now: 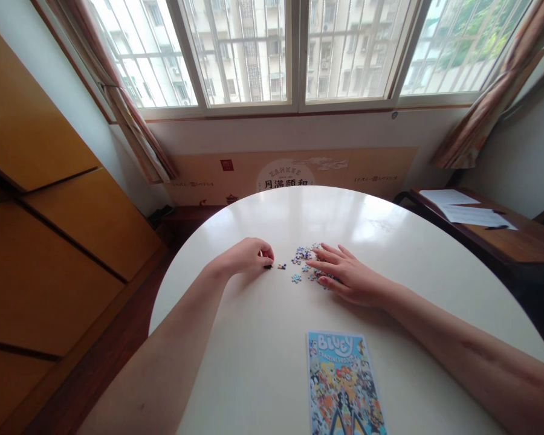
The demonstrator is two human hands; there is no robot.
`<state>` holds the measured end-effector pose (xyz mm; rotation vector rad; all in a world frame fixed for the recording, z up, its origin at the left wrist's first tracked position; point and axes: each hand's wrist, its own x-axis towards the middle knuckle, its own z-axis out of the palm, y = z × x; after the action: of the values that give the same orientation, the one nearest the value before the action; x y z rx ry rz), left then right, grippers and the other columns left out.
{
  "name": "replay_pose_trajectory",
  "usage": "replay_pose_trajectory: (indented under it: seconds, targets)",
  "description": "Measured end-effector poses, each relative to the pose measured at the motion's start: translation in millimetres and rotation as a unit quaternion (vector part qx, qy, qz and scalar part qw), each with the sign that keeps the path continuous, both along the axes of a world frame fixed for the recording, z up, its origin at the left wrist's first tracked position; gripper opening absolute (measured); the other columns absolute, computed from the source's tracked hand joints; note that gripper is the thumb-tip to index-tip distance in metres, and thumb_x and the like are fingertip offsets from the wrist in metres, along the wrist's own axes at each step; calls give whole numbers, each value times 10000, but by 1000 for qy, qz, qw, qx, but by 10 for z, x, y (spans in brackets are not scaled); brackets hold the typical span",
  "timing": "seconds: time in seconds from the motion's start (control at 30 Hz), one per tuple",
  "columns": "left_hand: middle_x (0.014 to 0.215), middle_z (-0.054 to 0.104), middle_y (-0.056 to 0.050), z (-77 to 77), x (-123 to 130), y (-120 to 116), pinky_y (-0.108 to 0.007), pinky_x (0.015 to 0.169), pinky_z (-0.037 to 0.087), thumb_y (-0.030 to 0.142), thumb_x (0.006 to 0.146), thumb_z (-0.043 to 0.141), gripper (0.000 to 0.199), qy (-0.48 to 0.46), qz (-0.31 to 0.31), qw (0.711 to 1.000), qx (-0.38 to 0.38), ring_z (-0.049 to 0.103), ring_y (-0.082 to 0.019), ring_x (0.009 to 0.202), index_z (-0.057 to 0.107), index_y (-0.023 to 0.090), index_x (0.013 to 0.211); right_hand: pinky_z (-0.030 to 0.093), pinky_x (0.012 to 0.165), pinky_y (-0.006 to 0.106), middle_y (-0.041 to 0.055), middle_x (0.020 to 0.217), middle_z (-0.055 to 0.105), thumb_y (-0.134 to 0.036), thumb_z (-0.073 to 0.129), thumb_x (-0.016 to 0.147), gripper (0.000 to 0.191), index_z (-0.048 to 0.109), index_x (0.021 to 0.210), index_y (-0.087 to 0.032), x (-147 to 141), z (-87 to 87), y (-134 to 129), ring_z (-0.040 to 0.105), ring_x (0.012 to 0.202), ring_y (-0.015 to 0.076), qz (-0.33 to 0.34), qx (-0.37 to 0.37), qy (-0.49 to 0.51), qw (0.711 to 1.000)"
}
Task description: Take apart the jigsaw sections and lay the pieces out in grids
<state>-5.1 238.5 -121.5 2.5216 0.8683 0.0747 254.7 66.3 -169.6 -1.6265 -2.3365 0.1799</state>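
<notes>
My left hand (pixel 252 254) pinches a dark jigsaw puzzle piece (pixel 267 266) at the table surface, left of the middle. Just right of it lies a separate small puzzle piece (pixel 281 266) with dark and tan colours. My right hand (pixel 340 272) rests with fingers spread over a pile of puzzle pieces (pixel 304 252), hiding part of it. A light blue puzzle piece (pixel 296 278) lies at the pile's near left edge. Nearer to me is a colourful picture sheet (pixel 344 386) reading "Bluey Fanzine Project", flat on the table and cut off by the lower frame edge.
All of this lies on a round white table (pixel 249 338). Beyond its far edge stands a printed cardboard panel (pixel 199 178) below the window. To the right, a brown side table (pixel 535 238) holds papers (pixel 476 215) and pens. Wooden cabinets (pixel 36 272) stand at left.
</notes>
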Motion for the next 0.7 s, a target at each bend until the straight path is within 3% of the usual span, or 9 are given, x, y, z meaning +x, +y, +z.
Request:
replay_pose_trajectory:
  seconds: [0.23, 0.4, 0.57, 0.7]
  targets:
    - [939, 728, -55, -3, 37, -33, -278, 736, 478, 381, 843, 601, 247, -65, -28, 997, 21, 639, -189, 837, 764, 215, 923, 169, 1194, 621, 25, 1608, 303, -492, 300, 1043, 474, 399, 1498, -406, -2, 17, -7, 173, 1512, 300, -21, 9, 14, 1000]
    - [954, 698, -52, -26, 118, -143, -282, 726, 477, 347, 768, 683, 203, -47, -59, 997, 29, 628, -189, 825, 765, 225, 908, 180, 1190, 621, 23, 1609, 304, -489, 298, 1044, 471, 408, 1494, -402, -11, 29, -9, 175, 1511, 305, -32, 8, 23, 999]
    - [962, 671, -49, -31, 185, -221, -301, 760, 470, 329, 774, 669, 148, -41, -51, 996, 53, 619, -200, 858, 746, 219, 836, 189, 1188, 619, 21, 1609, 304, -494, 296, 1043, 474, 395, 1499, -411, -9, 17, -4, 185, 1508, 307, -30, 8, 21, 999]
    - [989, 675, -62, 43, 106, -167, -300, 761, 467, 405, 787, 659, 230, -19, -44, 998, 41, 626, -208, 877, 739, 212, 884, 191, 1185, 620, 30, 1607, 310, -501, 278, 1044, 482, 396, 1500, -404, -7, 15, 0, 184, 1509, 304, -31, 4, 18, 999]
